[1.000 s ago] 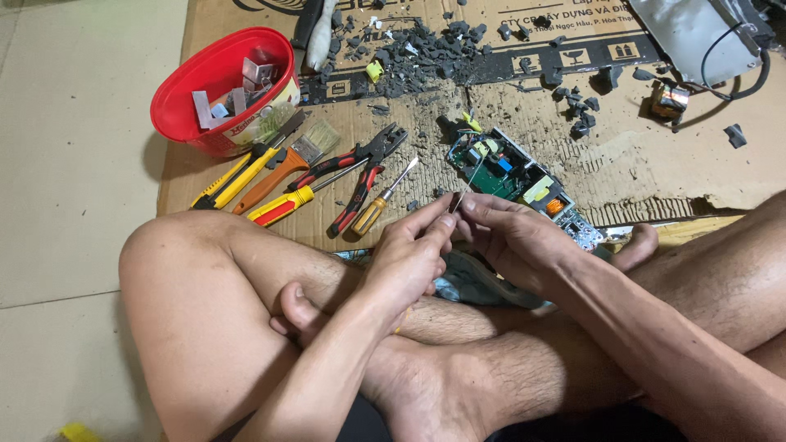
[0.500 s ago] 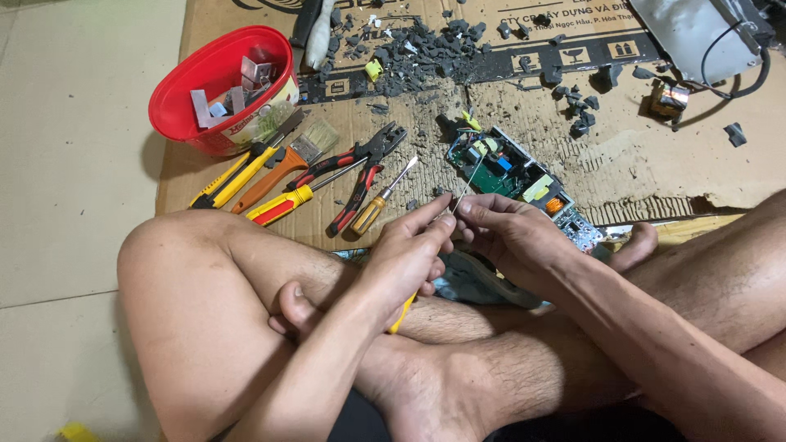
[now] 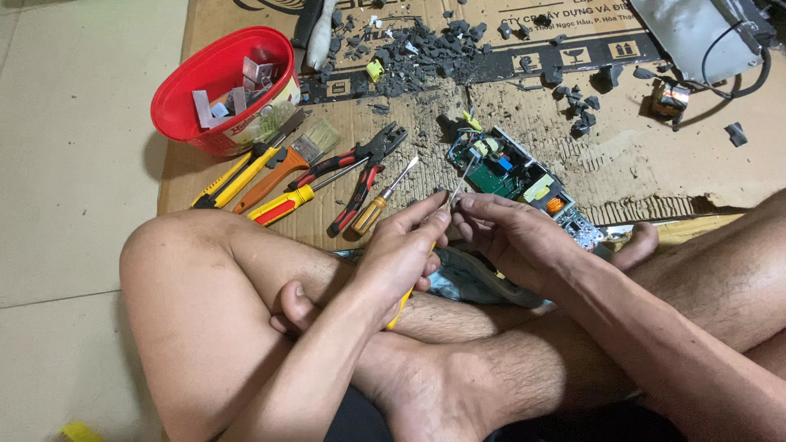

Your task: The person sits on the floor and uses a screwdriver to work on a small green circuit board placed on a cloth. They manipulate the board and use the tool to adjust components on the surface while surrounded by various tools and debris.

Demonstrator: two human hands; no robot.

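Observation:
My left hand [image 3: 401,255] is closed around a thin screwdriver [image 3: 455,187]. Its yellow handle end [image 3: 396,316] sticks out below my palm. The metal shaft points up and away toward a green circuit board [image 3: 514,175] lying on the cardboard. My right hand [image 3: 516,239] meets the left over my crossed legs, its fingertips pinching the shaft just above my left thumb. The board lies just beyond both hands, and the tip hovers at its near left corner. Whether the tip touches the board cannot be made out.
On the cardboard sheet [image 3: 655,164] to the left lie red pliers [image 3: 360,168], a small screwdriver [image 3: 385,200], a yellow-and-red cutter [image 3: 282,205], a brush [image 3: 286,164] and a red bucket [image 3: 214,82] of metal bits. Dark broken fragments [image 3: 426,45] are scattered behind, with a grey metal case [image 3: 696,33] at the far right.
The yellow handle end has come into view below my left palm. Both hands stay together at the same spot near the board.

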